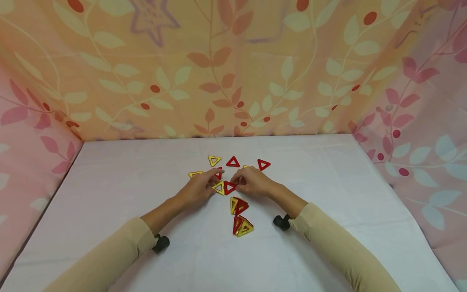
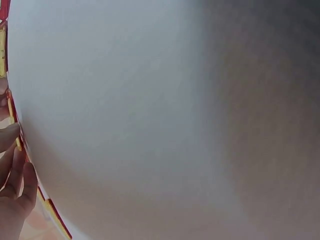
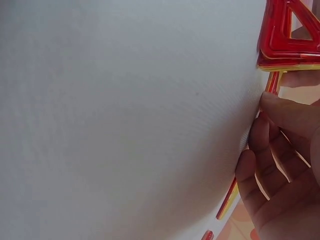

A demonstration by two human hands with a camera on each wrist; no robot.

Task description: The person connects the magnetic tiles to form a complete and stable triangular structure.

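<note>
Two hollow triangle tiles, one yellow [image 1: 222,189] and one red [image 1: 225,188], sit side by side with their straight edges together. My left hand [image 1: 198,189] pinches the yellow tile at its left tip. From the other side, my right hand [image 1: 254,182] pinches the red tile by its right corner. In the right wrist view, the thumb [image 3: 287,112] presses on a red tile's edge, with the fingers curled beneath. Just beyond the left fingers another red tile [image 1: 220,174] is partly covered. A yellow tile [image 1: 246,166] peeks out behind the right hand.
Farther back lie a yellow tile [image 1: 214,157], a red tile [image 1: 233,166] and another red tile [image 1: 260,164]. One more yellow tile [image 1: 193,174] is left of the left hand. Nearer me are two red-and-yellow stacks, one upper [image 1: 232,206] and one lower [image 1: 245,233]. Patterned curtains surround the white table [image 1: 109,182].
</note>
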